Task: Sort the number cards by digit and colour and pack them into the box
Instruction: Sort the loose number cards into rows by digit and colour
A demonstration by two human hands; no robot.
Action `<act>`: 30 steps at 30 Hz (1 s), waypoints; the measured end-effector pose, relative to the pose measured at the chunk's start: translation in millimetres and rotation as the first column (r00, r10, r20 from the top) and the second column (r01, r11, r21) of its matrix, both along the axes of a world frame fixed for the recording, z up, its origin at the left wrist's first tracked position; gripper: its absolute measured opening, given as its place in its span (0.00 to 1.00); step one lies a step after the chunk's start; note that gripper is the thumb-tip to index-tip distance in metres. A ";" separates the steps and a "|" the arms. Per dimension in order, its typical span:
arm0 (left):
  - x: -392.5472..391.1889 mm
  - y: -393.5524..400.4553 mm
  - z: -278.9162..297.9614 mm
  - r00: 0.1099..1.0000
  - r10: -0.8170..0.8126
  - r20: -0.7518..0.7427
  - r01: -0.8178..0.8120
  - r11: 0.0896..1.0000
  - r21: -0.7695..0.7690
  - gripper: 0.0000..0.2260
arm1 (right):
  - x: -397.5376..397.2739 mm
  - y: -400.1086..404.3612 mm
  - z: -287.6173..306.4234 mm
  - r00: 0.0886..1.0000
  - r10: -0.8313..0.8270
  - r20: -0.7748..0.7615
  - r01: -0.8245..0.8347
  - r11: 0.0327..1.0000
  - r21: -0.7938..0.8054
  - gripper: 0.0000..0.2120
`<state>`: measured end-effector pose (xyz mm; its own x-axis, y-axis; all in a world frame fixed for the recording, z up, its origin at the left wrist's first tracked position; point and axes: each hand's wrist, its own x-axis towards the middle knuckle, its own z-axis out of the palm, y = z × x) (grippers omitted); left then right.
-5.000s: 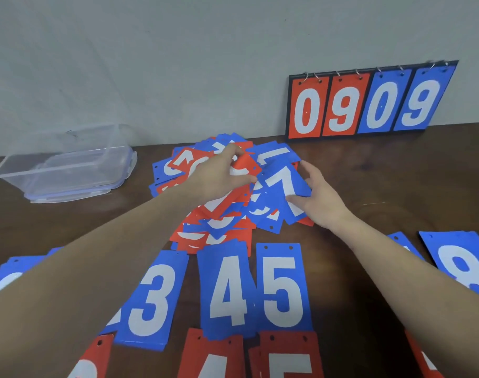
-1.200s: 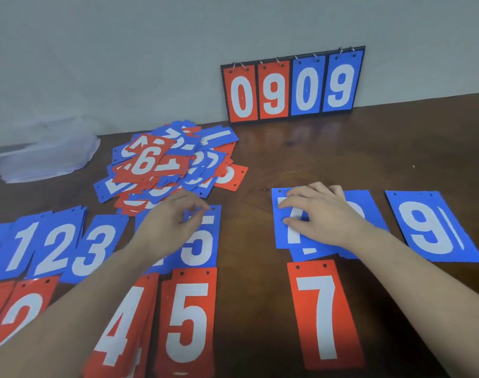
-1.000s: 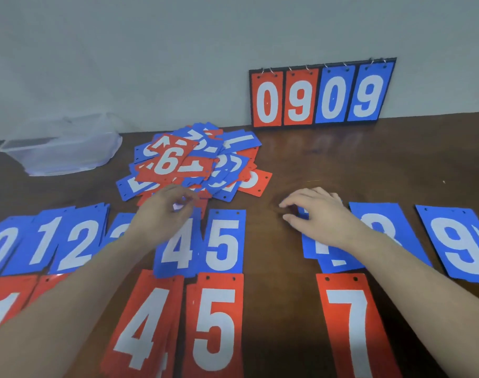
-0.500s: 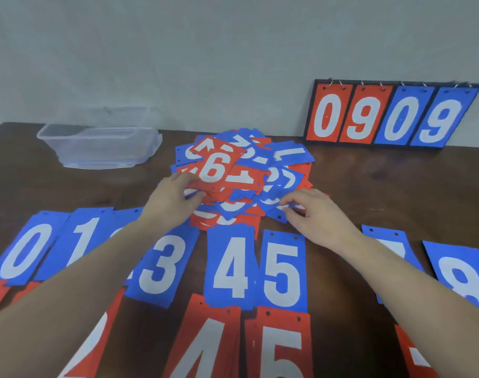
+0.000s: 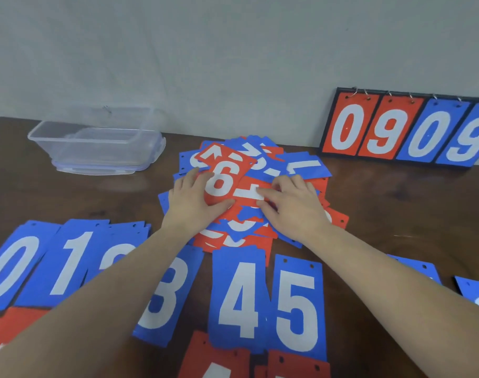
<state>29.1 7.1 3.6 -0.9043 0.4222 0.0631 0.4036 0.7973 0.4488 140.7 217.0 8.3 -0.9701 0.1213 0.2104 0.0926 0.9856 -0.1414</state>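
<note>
Both my hands are on the loose pile of cards (image 5: 260, 186), mid table (image 5: 96, 197). Left hand (image 5: 190, 203) lies at the pile's left edge, fingers (image 5: 190, 177) spread flat behind a red 6 card (image 5: 223, 177), thumb pressed along that card's lower edge; a light pinch on it, though I can't tell if it's lifted. Right hand (image 5: 293, 208) rests palm down on the right half of the pile, fingers (image 5: 271, 197) curled loosely, tips touching a red card with a white 1 (image 5: 249, 192); nothing clearly gripped.

Sorted blue cards run in a row nearer me: 0 (image 5: 12, 266), 1 (image 5: 75, 260), then one mostly hidden by my left forearm, 3 (image 5: 164, 296), 4 (image 5: 239, 298), 5 (image 5: 297, 306), the 4 and 5 touching edge to edge. More blue cards (image 5: 423, 271) show beyond my right forearm, digits hidden. Red cards (image 5: 219, 361) start a second row at the bottom edge, cut off.

The clear plastic box (image 5: 96, 140) sits far left on its lid, well apart from the pile. A flip scoreboard (image 5: 407, 129) reading 0909 leans on the wall, far right.
</note>
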 end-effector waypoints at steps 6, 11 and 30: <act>-3.0 -0.9 -2.4 1.000 -0.008 -0.005 0.008 1.000 0.010 0.35 | 21.1 20.1 -5.6 0.997 0.073 -0.031 -0.069 0.991 0.110 0.18; -2.3 -1.6 -2.6 0.998 -0.055 -0.014 0.055 0.998 0.043 0.32 | 34.4 26.2 2.9 0.997 -0.026 0.070 0.024 1.000 0.017 0.24; 5.5 -7.5 10.0 0.994 -0.081 0.076 0.065 0.979 0.192 0.24 | 61.0 33.4 17.9 0.943 -0.234 0.236 0.330 0.748 -0.576 0.37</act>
